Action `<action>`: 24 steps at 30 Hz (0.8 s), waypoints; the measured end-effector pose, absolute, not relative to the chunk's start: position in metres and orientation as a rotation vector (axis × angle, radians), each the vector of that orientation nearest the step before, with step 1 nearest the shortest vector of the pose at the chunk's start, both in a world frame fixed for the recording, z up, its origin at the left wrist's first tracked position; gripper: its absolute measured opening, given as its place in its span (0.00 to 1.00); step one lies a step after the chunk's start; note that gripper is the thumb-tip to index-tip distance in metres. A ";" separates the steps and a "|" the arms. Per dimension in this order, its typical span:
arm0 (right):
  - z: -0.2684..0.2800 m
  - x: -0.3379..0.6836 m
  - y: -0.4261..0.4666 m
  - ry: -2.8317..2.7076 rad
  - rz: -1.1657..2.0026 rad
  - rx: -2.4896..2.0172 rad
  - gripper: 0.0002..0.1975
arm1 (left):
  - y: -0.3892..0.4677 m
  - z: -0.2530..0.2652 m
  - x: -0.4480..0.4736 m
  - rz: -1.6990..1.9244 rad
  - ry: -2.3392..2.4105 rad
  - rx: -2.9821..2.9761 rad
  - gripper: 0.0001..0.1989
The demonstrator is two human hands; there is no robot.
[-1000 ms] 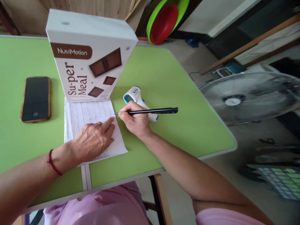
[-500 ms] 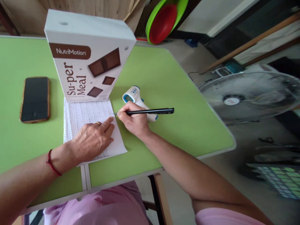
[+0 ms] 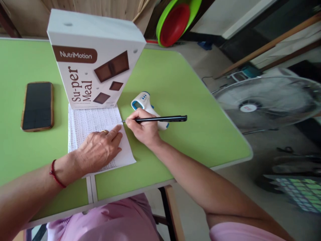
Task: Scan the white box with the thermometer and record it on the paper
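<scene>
Lines of handwriting cover much of the white paper that lies on the green table. My left hand rests flat on it, fingers stretched toward its right edge and hiding the lower part of the sheet. In my right hand is a black pen, pinched near its tip, which points at the paper's right edge. Whether the tip touches the sheet I cannot tell. Partly behind my right hand lies a white and blue infrared thermometer. A white and brown NutriMotion box stands upright at the paper's far edge.
A smartphone in a brown case lies on the left of the table. Past the table's right edge is a fan. Green and red basins stand beyond the far edge.
My right hand and the pen have shifted very slightly. My left hand, the paper and the box look the same.
</scene>
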State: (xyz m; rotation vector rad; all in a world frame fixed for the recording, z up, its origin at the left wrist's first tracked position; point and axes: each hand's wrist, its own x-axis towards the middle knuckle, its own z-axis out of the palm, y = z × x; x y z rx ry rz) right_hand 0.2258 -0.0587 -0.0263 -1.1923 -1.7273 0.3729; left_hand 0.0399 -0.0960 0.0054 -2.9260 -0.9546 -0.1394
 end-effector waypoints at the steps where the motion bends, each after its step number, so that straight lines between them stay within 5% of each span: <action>1: -0.026 0.226 -0.059 -1.729 0.375 -1.191 0.09 | -0.096 0.006 0.040 -0.139 -0.955 -2.927 0.16; 24: -0.023 0.226 -0.059 -1.685 0.413 -1.229 0.09 | -0.094 0.004 0.040 -0.130 -0.963 -2.940 0.17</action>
